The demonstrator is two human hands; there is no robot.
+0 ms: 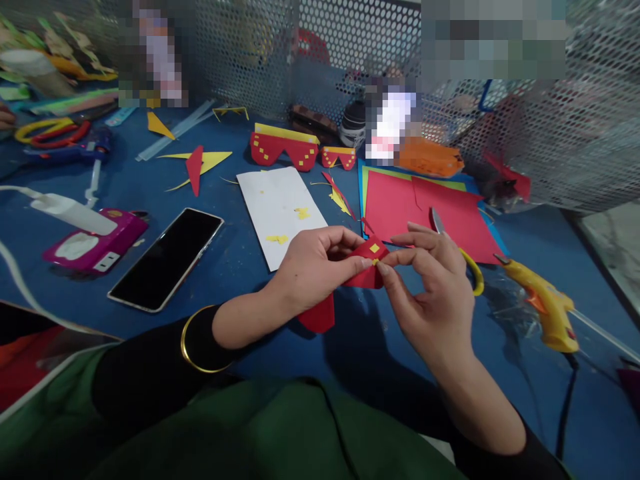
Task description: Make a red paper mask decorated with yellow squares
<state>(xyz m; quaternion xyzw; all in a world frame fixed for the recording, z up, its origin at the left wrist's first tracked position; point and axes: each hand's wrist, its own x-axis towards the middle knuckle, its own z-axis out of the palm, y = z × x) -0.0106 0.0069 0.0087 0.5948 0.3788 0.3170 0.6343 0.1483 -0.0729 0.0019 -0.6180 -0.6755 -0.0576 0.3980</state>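
My left hand (317,263) is closed on a red paper cutout (367,277), its thumb lying along the front. A lower red lobe (320,317) shows beneath that hand; my fingers hide how it joins the upper part. One yellow square (375,248) sits on the red paper. Just below it, a small yellow paper piece (376,262) lies between my left thumb tip and the pinched thumb and index finger of my right hand (433,287). The other right fingers are raised. Beyond my left hand, a white sheet (263,207) bears yellow paper bits (277,239).
Red glasses-shaped cutouts (285,150) with yellow squares stand at the back. Coloured paper sheets (425,207) and yellow-handled scissors (473,270) lie right of centre. A yellow glue gun (545,303) rests far right. Left are a phone (167,260) and purple power socket (107,237).
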